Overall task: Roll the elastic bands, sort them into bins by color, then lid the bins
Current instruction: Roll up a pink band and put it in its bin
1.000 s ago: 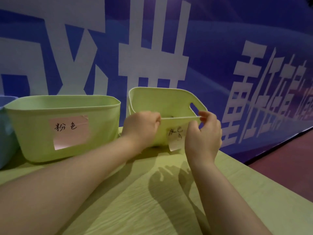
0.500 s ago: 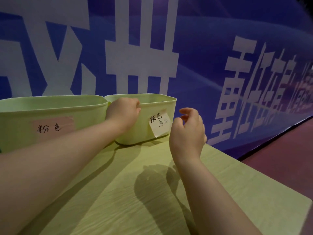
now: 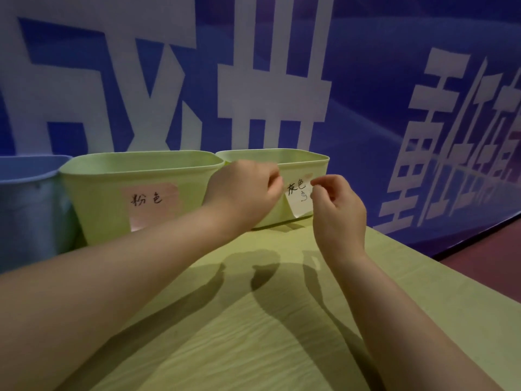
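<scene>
The right-hand green bin (image 3: 307,162) stands at the far edge of the table (image 3: 253,320), upright and without a lid, its left rim touching the rim of the middle green bin (image 3: 135,176). On its near wall hangs a white label (image 3: 298,197) with handwritten characters; the label's lower edge curls away from the wall. No elastic band can be made out in either hand or in the bins, whose insides are hidden from this angle.

The left hand (image 3: 245,193) is in front of the right-hand bin's left part, its fingers curled in toward the palm, with the tips at the label's left edge. Whether they pinch the paper I cannot tell. The right hand (image 3: 335,210) hovers just right of the label, fingers bent and narrow, thumb and forefinger close together near the label's right edge; contact with the paper cannot be judged.

The middle green bin carries a pink label (image 3: 150,204) with 2 handwritten characters. Left of it, touching or nearly so, is a blue bin (image 3: 25,198), only partly in view. All 3 bins sit in a row along the table's far side. Behind them rises a blue banner (image 3: 366,80) with large white characters. At the far right, past the table's edge, a dark red floor (image 3: 493,249) shows.
</scene>
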`<action>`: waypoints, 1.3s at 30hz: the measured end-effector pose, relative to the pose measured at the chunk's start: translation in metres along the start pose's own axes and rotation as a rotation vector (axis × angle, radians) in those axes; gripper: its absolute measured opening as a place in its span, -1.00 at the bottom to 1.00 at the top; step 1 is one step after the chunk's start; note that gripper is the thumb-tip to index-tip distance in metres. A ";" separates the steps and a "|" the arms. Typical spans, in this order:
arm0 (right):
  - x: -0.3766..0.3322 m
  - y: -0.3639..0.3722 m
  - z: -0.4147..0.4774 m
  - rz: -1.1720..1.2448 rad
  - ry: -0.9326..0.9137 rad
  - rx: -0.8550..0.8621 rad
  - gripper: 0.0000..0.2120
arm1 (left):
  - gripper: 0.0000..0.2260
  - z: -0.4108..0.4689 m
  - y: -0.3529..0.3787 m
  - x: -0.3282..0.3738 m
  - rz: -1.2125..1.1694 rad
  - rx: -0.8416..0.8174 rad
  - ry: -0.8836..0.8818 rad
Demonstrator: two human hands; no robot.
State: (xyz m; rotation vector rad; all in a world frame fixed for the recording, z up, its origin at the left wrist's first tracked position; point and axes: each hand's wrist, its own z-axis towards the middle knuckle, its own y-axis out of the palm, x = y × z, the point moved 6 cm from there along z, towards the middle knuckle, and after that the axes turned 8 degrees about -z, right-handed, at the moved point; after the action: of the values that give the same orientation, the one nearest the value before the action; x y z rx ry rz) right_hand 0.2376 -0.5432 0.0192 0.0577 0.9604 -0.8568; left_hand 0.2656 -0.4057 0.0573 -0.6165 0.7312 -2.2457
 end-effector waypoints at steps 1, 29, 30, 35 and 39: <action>-0.003 -0.001 -0.002 0.029 0.006 0.001 -0.85 | -0.74 -0.004 -0.008 -0.001 -0.011 -0.005 -0.012; -0.303 0.181 -0.231 0.359 -0.114 -0.530 -0.77 | -0.76 -0.259 -0.344 -0.144 0.080 0.268 -0.485; -0.306 0.187 -0.237 0.349 -0.112 -0.545 -0.77 | -0.78 -0.265 -0.347 -0.149 0.079 0.274 -0.501; -0.313 0.206 -0.256 0.294 -0.114 -0.586 -0.78 | -0.79 -0.289 -0.353 -0.165 0.087 0.292 -0.567; -0.304 0.210 -0.263 0.249 -0.101 -0.597 -0.78 | -0.80 -0.294 -0.352 -0.171 0.099 0.276 -0.594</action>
State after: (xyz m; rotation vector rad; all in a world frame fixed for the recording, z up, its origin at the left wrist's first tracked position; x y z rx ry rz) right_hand 0.1093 -0.1080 0.0205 -0.3681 1.0547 -0.3182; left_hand 0.0381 0.0275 0.0347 -1.0155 0.1474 -1.8767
